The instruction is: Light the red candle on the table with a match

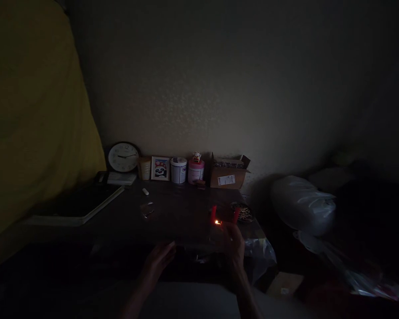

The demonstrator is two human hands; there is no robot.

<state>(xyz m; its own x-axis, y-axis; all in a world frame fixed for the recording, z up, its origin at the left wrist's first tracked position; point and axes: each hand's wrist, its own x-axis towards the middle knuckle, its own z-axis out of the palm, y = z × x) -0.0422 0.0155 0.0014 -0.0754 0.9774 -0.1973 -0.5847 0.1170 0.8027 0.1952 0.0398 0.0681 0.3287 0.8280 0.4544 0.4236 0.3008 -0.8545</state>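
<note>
In the dim room, my right hand [233,246] pinches a small burning match [218,223] over the right part of the table. Its flame glows close beside a red candle [213,212] that stands upright. A second red candle [236,214] rises just behind my fingers. Next to it is a dark round dish [245,213] with several thin pale sticks, too dim to name surely. My left hand [160,257] hangs near the table's front edge with its fingers stretched out, and nothing shows in it.
Along the wall stand a round clock [123,157], a panda picture frame [160,169], a white tin [178,170], a pink jar [196,172] and a cardboard box [228,175]. A crumpled clear wrapper [148,212] lies on the dark table [182,212]. Yellow cloth [36,110] hangs left; plastic bags [302,206] lie right.
</note>
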